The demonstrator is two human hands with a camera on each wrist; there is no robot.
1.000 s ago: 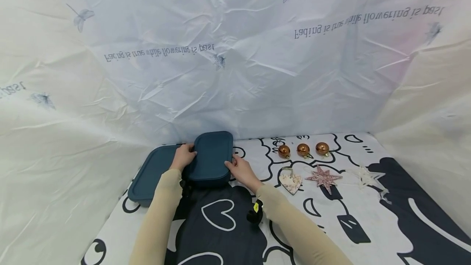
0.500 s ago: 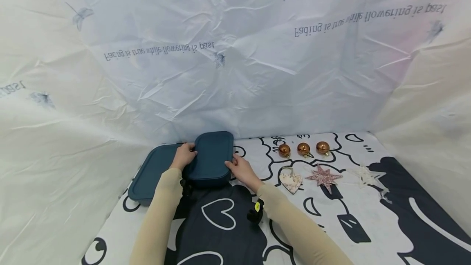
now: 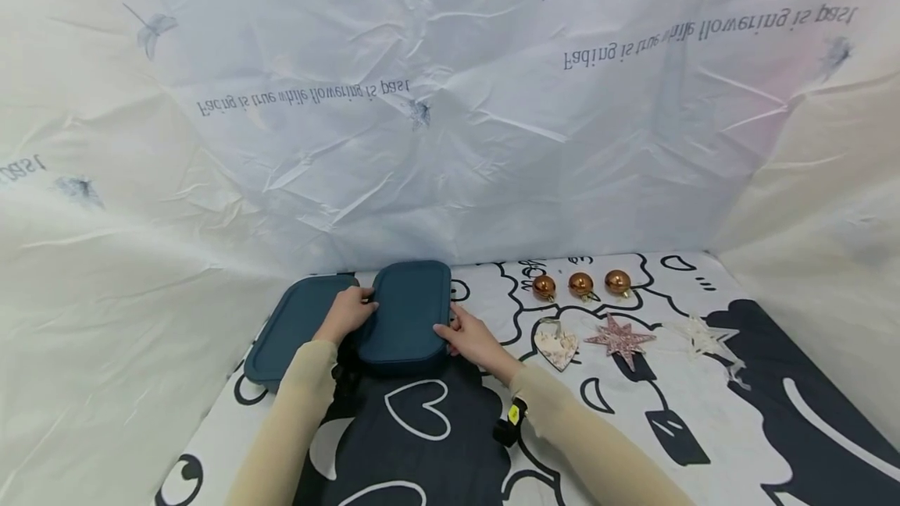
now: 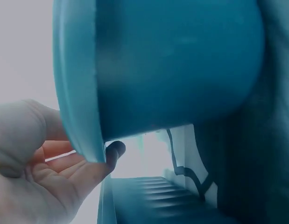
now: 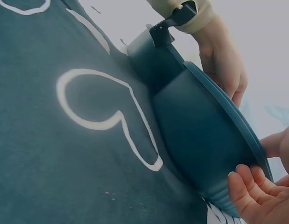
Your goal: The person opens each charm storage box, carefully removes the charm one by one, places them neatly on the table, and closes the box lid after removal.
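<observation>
A dark blue lidded box (image 3: pixel 406 315) stands on the patterned cloth, its lid on. My left hand (image 3: pixel 346 312) pinches the lid's left edge; in the left wrist view the thumb lies on top and the fingers (image 4: pixel 90 179) curl under the overhanging rim. On the opposite edge my right hand (image 3: pixel 474 338) holds the rim near the front corner, with its fingertips (image 5: pixel 244 179) beneath the rim beside the box wall. Close by on the left is a second dark blue lidded box (image 3: pixel 291 330), partly hidden behind the left hand and forearm.
Three copper-coloured baubles (image 3: pixel 580 286) lie in a row at the back right. In front of them are a heart ornament (image 3: pixel 556 347), a pink glitter star (image 3: pixel 620 339) and a whitish star ornament (image 3: pixel 698 336). A pale printed sheet (image 3: pixel 450 139) hangs behind the table.
The box between my hands has shifted slightly toward me and to the right. Both hands have moved with it, still on the rim. The ornaments and second box stay put.
</observation>
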